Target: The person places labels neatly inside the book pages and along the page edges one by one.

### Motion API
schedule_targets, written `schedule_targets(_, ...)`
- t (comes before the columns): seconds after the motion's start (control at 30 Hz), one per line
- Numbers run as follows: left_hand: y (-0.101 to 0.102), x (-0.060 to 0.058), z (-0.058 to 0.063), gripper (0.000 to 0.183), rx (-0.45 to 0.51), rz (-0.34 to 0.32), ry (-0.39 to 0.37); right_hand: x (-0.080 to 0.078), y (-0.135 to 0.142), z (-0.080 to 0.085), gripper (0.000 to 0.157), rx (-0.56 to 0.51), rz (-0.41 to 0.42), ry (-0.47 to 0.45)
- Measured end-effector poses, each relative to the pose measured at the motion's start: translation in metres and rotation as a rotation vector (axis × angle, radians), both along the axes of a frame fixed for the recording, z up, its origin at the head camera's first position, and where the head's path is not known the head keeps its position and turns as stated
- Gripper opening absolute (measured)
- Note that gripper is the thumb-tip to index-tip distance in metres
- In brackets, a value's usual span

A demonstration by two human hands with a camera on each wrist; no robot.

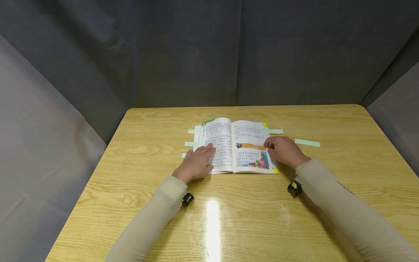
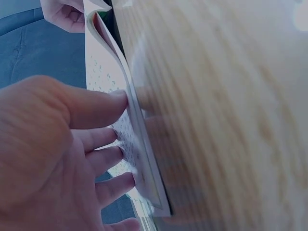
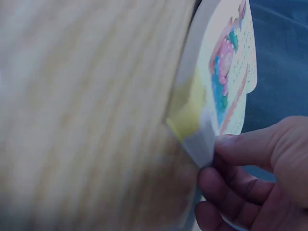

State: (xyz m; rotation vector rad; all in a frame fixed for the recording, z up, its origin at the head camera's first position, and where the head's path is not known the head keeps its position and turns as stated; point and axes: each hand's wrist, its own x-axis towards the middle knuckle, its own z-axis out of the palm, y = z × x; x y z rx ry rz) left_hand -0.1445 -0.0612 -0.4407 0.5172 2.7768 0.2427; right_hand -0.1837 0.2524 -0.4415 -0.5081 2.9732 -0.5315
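Note:
An open book (image 1: pixel 222 156) with printed text lies on the table, the lower part of its right page bearing an orange band and a colourful picture. Flat on the left page rests my left hand (image 1: pixel 196 162), its fingers extended; in the left wrist view the thumb (image 2: pixel 98 106) lies near the book's lower edge. At the book's right edge, my right hand (image 1: pixel 285 150) pinches the page edges between thumb and curled fingers. The right wrist view shows the thumb (image 3: pixel 245 148) on the picture page (image 3: pixel 226 72). How many sheets it holds, I cannot tell.
Pale green paper strips stick out from the book's left side (image 1: pixel 190 144) and upper right side (image 1: pixel 275 131). Another green strip (image 1: pixel 307 143) lies on the wooden table (image 1: pixel 248 218) to the right. Dark grey cloth (image 1: pixel 190 54) hangs behind the table.

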Motion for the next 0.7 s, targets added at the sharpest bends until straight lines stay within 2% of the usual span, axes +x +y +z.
schedule_targets(0.1,0.0,0.0002,-0.0008,0.065,-0.004,-0.002,-0.002,0.0018,0.0003,-0.0005,0.021,-0.002,-0.019,-0.003)
schedule_targets(0.23,0.0001,0.0003,-0.0012,0.064,-0.013,-0.003,0.004,0.0027,-0.0001,-0.0005,0.015,0.001,-0.035,0.017)
schedule_targets(0.43,0.0011,0.0005,0.0,0.063,-0.02,0.005,0.0,0.0029,-0.0002,-0.0002,0.019,0.002,-0.052,0.004)
schedule_targets(0.57,0.0019,0.0013,-0.0006,0.063,-0.016,0.003,-0.009,0.0034,-0.0001,-0.002,0.016,-0.001,-0.054,0.02)
schedule_targets(0.7,0.002,0.0022,-0.0009,0.063,-0.015,0.008,-0.011,0.0046,-0.0012,-0.0035,0.021,-0.003,-0.066,0.021)
